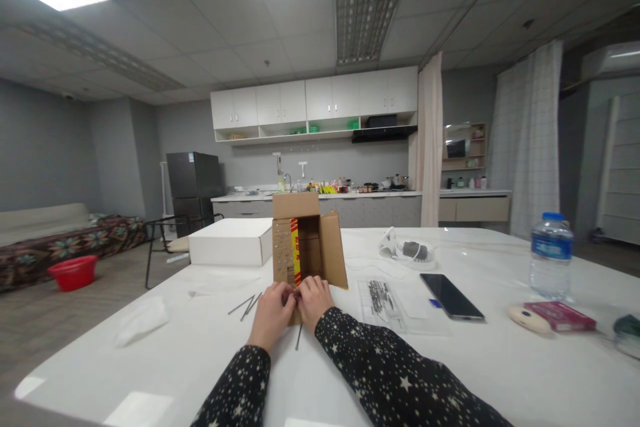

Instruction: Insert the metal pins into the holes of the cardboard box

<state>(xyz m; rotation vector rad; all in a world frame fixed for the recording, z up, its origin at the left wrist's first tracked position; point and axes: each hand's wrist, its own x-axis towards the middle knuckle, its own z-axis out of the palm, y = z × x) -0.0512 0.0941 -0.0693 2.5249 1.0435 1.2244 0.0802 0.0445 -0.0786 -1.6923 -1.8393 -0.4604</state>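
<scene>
A small cardboard box (283,253) stands on the white table with its flaps open toward me. Yellow-and-red tape (296,250) runs down its left flap, which is dotted with small shiny bits. My left hand (273,310) and my right hand (315,299) meet at the box's lower front edge, fingertips pinched close together. What they grip is too small and hidden to make out. Below them a thin metal rod (299,338) points toward me, its far end hidden. Several similar thin rods (246,307) lie left of my left hand.
A clear plastic case (407,310) with dark metal pieces (383,297) lies to the right, before a phone (451,295). Farther right are a water bottle (550,260) and a maroon box (561,315). A white box (227,243) stands behind left; crumpled white tissue (143,321) lies at left.
</scene>
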